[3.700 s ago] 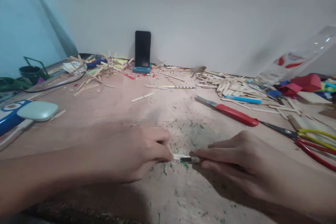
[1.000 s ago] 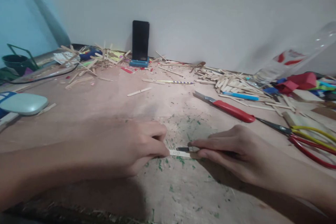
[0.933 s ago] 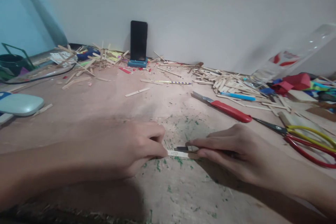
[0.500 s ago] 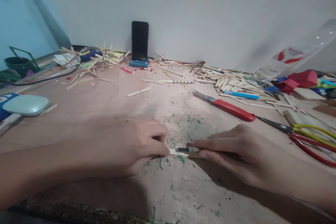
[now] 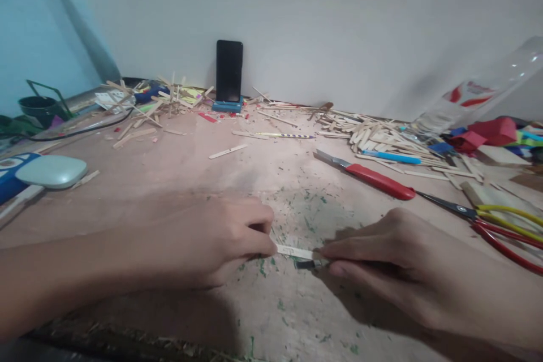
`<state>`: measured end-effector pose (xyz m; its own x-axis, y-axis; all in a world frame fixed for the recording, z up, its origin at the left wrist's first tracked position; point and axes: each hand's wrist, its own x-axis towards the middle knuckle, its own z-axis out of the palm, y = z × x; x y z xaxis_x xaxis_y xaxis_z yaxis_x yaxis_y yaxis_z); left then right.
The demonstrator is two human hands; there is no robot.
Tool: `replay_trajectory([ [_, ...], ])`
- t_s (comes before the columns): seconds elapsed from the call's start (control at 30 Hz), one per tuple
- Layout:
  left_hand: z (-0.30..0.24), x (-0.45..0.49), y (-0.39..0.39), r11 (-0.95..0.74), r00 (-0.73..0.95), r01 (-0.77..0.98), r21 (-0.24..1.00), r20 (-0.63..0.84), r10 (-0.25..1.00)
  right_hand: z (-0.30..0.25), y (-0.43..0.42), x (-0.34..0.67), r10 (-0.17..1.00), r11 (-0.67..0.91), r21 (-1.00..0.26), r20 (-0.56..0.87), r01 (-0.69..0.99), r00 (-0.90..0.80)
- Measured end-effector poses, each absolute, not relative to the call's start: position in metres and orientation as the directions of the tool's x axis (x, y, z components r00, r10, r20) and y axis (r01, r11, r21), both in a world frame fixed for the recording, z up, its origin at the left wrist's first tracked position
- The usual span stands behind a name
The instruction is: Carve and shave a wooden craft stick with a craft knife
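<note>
A short pale wooden stick (image 5: 293,251) lies flat on the scratched, green-flecked board (image 5: 297,317). My left hand (image 5: 212,237) is closed, with its fingertips pinning the stick's left end down. My right hand (image 5: 382,260) is closed round a small cutter. The cutter's dark blade (image 5: 306,264) sits at the stick's near edge, close to its right end. Most of the cutter's handle is hidden inside my fingers.
A red-handled knife (image 5: 373,179) and red-and-yellow scissors (image 5: 487,220) lie to the right. Heaps of wooden sticks (image 5: 373,136) run along the back. A phone (image 5: 229,72) stands on a blue holder by the wall. A pale oval case (image 5: 53,171) sits at left.
The blade has come from the stick's far side to its near edge, and my right hand has drawn slightly toward me. My left hand stays pressed on the stick.
</note>
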<state>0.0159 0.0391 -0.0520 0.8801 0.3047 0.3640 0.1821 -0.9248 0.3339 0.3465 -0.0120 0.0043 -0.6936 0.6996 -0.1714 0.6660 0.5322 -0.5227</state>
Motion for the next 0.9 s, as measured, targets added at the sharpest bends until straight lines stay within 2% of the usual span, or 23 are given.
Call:
replay_trajectory([
  [0.2,-0.051,0.018,0.042,-0.945,0.889,0.121,0.305,0.39,0.24,0.004,-0.011,0.347,0.684,0.581,-0.522,-0.102,0.624,-0.722],
  [0.4,-0.053,0.021,0.036,-0.929,0.838,0.21,0.306,0.433,0.332,-0.005,-0.01,0.348,0.668,0.591,-0.549,-0.076,0.59,-0.74],
  [0.67,-0.056,0.022,0.038,-0.966,0.849,0.113,0.234,0.482,0.216,-0.002,-0.011,0.351,0.657,0.582,-0.55,-0.115,0.599,-0.745],
  [0.8,-0.056,0.025,0.034,-0.962,0.846,0.152,0.226,0.473,0.244,0.002,-0.012,0.352,0.665,0.572,-0.535,-0.141,0.622,-0.733],
  [0.9,-0.055,0.027,0.027,-0.955,0.844,0.19,0.227,0.459,0.277,0.004,-0.013,0.353,0.681,0.584,-0.518,-0.106,0.625,-0.724],
])
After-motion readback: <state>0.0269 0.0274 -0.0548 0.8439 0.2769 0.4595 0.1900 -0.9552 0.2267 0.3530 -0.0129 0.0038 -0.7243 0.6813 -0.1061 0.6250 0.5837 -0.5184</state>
